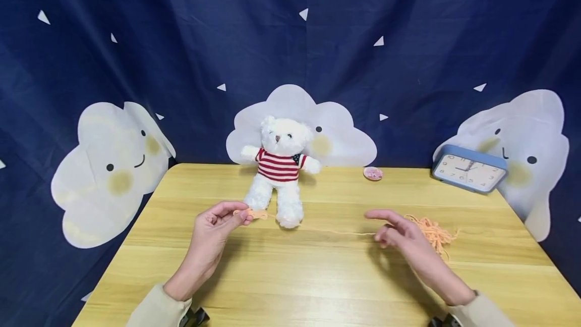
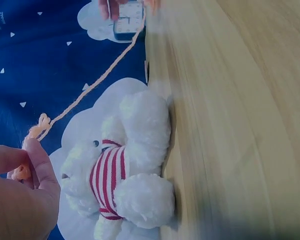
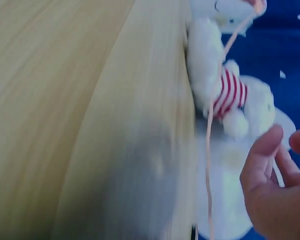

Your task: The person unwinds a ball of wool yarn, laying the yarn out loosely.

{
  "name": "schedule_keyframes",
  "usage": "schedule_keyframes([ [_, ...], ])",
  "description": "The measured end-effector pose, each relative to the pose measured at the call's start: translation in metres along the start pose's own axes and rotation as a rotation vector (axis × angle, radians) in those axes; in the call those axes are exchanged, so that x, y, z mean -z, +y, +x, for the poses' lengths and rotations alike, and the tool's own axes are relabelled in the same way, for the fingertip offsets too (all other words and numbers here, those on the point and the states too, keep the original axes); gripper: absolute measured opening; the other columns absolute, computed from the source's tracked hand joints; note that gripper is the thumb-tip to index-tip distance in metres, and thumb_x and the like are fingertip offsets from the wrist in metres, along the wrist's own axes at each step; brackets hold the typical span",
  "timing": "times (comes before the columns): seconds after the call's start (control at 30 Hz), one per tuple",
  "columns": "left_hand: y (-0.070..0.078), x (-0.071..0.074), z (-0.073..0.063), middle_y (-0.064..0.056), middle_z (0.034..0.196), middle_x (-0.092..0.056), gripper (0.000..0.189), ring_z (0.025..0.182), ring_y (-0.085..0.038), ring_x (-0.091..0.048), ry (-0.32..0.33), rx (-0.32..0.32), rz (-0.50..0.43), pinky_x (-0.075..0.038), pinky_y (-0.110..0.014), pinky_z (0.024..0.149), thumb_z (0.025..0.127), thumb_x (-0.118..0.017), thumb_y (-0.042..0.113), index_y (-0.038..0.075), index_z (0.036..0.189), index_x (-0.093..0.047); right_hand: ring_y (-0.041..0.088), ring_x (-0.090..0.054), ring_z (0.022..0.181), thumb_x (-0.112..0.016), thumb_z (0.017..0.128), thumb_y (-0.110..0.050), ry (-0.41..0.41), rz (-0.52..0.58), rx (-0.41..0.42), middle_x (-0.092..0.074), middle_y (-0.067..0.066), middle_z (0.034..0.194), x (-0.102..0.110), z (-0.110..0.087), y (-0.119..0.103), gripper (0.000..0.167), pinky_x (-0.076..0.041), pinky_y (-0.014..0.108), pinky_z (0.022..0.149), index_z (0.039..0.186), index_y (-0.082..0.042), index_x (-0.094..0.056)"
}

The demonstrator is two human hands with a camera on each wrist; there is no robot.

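Note:
My left hand point(image 1: 218, 231) pinches a small looped bunch of peach-orange yarn point(image 1: 257, 214) between thumb and fingers, in front of the bear's feet. From the bunch a single strand point(image 2: 97, 82) runs across to the right side. My right hand point(image 1: 406, 238) is above the table, thumb and fingers apart; in the right wrist view the strand point(image 3: 208, 165) passes beside that hand point(image 3: 275, 195), not between its fingertips. A loose tangle of the same yarn point(image 1: 433, 236) lies on the table just beyond the right hand, which partly covers it.
A white teddy bear point(image 1: 279, 168) in a red-striped shirt sits at the back of the wooden table point(image 1: 317, 286). A small pink round object point(image 1: 373, 173) and a blue clock point(image 1: 469, 168) stand near the back edge. Behind hangs a dark blue curtain point(image 1: 254, 29) with clouds.

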State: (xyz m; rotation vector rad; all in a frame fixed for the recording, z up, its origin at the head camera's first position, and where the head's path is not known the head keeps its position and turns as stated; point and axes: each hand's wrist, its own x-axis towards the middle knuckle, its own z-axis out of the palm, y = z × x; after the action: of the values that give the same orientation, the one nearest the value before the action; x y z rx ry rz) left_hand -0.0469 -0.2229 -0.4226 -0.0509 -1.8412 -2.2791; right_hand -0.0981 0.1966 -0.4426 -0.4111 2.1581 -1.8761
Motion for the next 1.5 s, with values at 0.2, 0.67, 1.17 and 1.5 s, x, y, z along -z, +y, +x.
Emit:
schedule_keyframes([
  [0.2, 0.000, 0.000, -0.001, -0.015, 0.100, -0.078, 0.023, 0.089, -0.023, -0.078, -0.007, -0.002, -0.027, -0.066, -0.035, 0.086, 0.099, -0.073, -0.010, -0.024, 0.116, -0.066, 0.031, -0.069, 0.100, -0.060, 0.106, 0.000, -0.233, 0.042, 0.048, -0.067, 0.031, 0.106, -0.036, 0.021, -0.005, 0.048, -0.061, 0.034, 0.091, 0.153, 0.007, -0.053],
  [0.67, -0.002, 0.003, -0.002, -0.015, 0.101, -0.078, 0.017, 0.087, -0.019, -0.077, -0.009, 0.012, -0.085, -0.066, -0.033, 0.086, 0.099, -0.071, -0.014, -0.020, 0.114, -0.068, 0.046, -0.065, 0.122, -0.068, 0.099, -0.004, -0.364, 0.108, -0.070, -0.051, 0.032, 0.155, -0.094, 0.040, -0.013, 0.063, -0.056, 0.032, 0.104, 0.156, 0.011, -0.044],
  [1.17, -0.002, 0.002, 0.001, -0.010, 0.101, -0.077, 0.016, 0.086, -0.014, -0.073, 0.039, 0.037, -0.053, -0.065, -0.028, 0.081, 0.097, -0.072, -0.015, -0.017, 0.113, -0.070, 0.013, -0.064, 0.083, -0.069, 0.108, -0.014, -0.246, 0.131, -0.032, -0.069, 0.016, 0.098, -0.073, 0.031, -0.017, 0.020, -0.061, 0.026, 0.077, 0.113, 0.005, -0.071],
  [1.5, -0.004, -0.001, 0.000, -0.007, 0.095, -0.076, 0.023, 0.080, -0.012, -0.069, 0.008, 0.066, 0.011, -0.063, -0.026, 0.075, 0.099, -0.073, -0.011, -0.022, 0.117, -0.064, 0.013, -0.061, 0.077, -0.067, 0.110, -0.016, -0.041, 0.124, 0.022, -0.066, 0.008, 0.089, -0.060, 0.025, -0.031, 0.025, -0.059, 0.026, 0.071, 0.113, 0.008, -0.069],
])
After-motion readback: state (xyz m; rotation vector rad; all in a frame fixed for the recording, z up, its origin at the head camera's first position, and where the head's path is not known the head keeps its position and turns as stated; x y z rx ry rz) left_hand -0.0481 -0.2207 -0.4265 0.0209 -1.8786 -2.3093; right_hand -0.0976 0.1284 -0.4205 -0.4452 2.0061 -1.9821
